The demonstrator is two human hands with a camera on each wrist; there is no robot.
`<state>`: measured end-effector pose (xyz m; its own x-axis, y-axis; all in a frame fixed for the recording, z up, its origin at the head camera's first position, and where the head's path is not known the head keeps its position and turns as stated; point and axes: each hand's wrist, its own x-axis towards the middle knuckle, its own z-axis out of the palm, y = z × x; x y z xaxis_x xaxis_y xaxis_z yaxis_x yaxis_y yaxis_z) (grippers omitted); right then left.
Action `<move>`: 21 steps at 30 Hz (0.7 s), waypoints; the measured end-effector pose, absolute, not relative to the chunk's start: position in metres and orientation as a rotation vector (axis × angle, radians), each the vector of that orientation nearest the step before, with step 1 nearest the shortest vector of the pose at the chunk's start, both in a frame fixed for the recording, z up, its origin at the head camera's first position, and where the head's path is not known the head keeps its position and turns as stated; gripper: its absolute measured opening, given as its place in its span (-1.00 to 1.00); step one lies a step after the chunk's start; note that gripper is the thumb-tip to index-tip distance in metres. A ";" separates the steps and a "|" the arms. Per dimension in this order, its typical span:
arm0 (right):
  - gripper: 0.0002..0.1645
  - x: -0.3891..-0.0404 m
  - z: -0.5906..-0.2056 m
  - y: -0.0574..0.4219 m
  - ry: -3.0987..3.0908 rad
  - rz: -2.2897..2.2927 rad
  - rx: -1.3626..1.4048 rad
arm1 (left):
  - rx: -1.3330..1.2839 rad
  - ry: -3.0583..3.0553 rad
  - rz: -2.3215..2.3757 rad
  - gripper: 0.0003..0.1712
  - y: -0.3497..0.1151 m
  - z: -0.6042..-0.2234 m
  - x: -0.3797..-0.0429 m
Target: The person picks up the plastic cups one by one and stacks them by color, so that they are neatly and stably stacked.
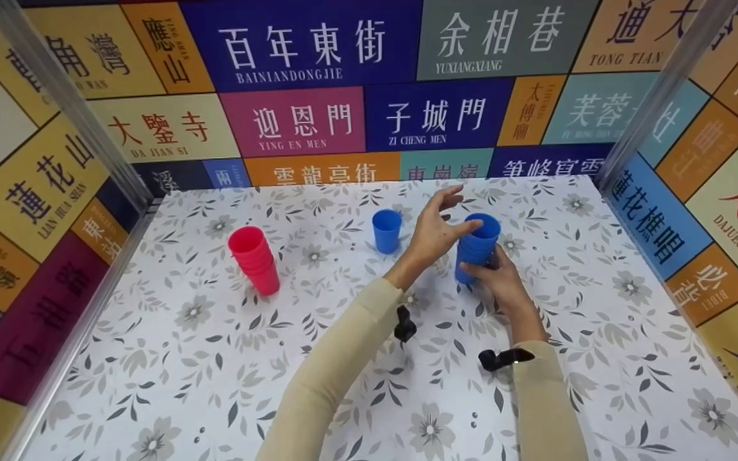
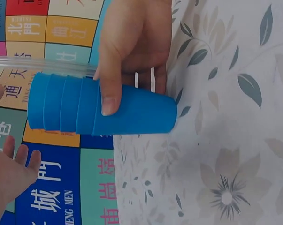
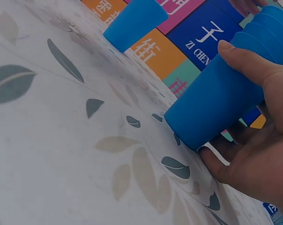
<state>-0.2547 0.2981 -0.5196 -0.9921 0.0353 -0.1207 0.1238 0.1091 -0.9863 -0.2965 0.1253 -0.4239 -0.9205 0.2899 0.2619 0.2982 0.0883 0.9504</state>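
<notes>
A stack of several nested blue cups (image 1: 476,250) stands on the right half of the table, rims up. My right hand (image 1: 503,282) grips it from the right, the thumb across the lower cup's wall in the left wrist view. My left hand (image 1: 434,234) is just left of the stack's top, fingers spread and thumb reaching toward the rim. In the left wrist view a gap shows between the left hand (image 2: 14,176) and the top cup. A single blue cup (image 1: 386,232) stands upright to the left of that hand.
A stack of red cups (image 1: 257,262) stands on the left part of the table. The floral tablecloth (image 1: 318,320) covers the tabletop. Upright panels (image 1: 292,121) with colourful lettered blocks enclose the back and both sides. Black wrist straps (image 1: 503,358) sit at both sleeves.
</notes>
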 end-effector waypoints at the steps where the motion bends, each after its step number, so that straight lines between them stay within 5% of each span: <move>1: 0.15 -0.255 -0.519 0.298 2.292 -2.045 0.167 | -0.612 -2.309 -2.018 -0.18 0.123 -0.424 -0.298; 21: 0.12 -0.258 -0.520 0.297 2.289 -2.058 0.186 | -0.439 -2.291 -1.798 -0.30 0.060 -0.451 -0.318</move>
